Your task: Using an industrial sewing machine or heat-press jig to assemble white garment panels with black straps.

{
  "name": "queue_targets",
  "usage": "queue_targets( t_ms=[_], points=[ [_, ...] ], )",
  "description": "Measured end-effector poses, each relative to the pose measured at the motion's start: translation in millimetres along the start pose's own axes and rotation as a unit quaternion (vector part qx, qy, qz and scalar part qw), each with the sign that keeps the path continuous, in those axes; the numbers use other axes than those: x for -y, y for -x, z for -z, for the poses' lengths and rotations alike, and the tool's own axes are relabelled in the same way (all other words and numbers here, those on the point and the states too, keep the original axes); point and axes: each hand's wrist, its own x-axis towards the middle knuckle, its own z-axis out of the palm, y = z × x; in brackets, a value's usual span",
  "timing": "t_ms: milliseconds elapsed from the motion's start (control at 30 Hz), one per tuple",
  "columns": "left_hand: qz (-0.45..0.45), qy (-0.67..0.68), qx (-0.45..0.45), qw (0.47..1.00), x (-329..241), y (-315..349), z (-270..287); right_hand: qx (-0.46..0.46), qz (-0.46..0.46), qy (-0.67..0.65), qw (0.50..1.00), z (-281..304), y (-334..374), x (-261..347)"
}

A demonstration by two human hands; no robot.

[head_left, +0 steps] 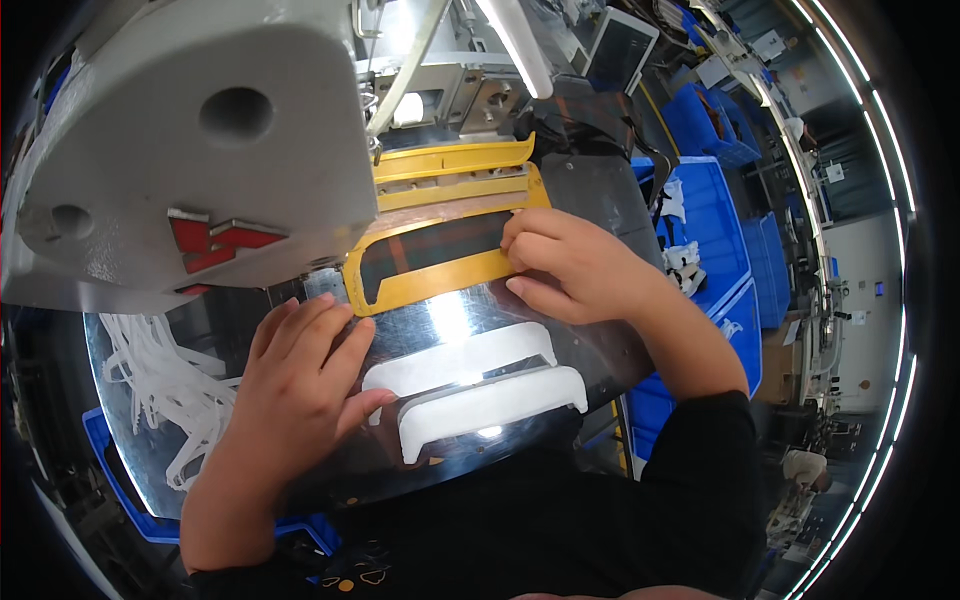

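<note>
A yellow frame (440, 284) lies on the shiny metal table below the sewing machine head (290, 130). Dark plaid fabric (440, 242) with brownish stripes shows through its long opening. My left hand (305, 375) rests at the frame's lower left corner, fingers stretched out and the thumb apart. At the frame's right end my right hand (575, 265) is closed, fingers curled at the fabric's edge; what lies between the fingertips is hidden. Nearer me lie two white strips with bent ends, an upper strip (460, 360) and a lower strip (495, 405).
A tangled pile of white strips (165, 375) lies at the table's left. Blue bins (705, 230) holding white and dark pieces stand to the right. Behind the frame are a yellow bar (455, 160) and metal machine parts. A tablet-like screen (620, 50) stands at the back.
</note>
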Motion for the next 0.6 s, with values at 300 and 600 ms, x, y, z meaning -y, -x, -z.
queue_targets(
  t_ms=[300, 600],
  points=[
    [0.004, -0.003, -0.011, 1.000, -0.9, -0.5, 0.5, -0.029, -0.100, -0.096, 0.990, 17.4, -39.7, -18.6],
    [-0.004, -0.016, -0.024, 1.000, 6.4, 0.6, 3.8, -0.017, -0.267, -0.198, 0.943, 38.0, -26.3, 4.1]
  ],
)
